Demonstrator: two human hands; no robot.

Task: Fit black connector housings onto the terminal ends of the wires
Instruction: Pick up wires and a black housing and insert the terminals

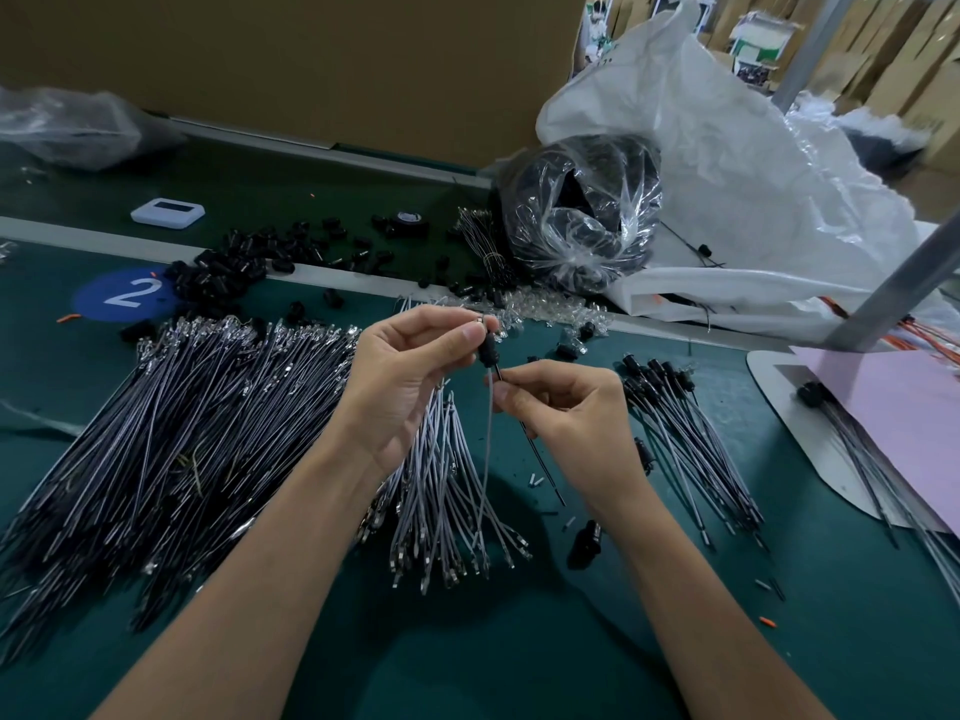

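Observation:
My left hand pinches a black connector housing between thumb and fingers, with metal terminal tips showing at its top. Just below it, my right hand grips the wire pair, one grey and one black, that runs down out of the housing. My left hand also holds a bunch of grey wires that fans down to the mat. A large pile of wires with bare terminals lies at the left. Wires with housings fitted lie at the right. Loose black housings are heaped at the back.
The work surface is a green mat with a blue "2" sticker. A clear bag of black parts and a big white bag stand at the back right. A pink sheet lies at the right; a stray housing lies near my right wrist.

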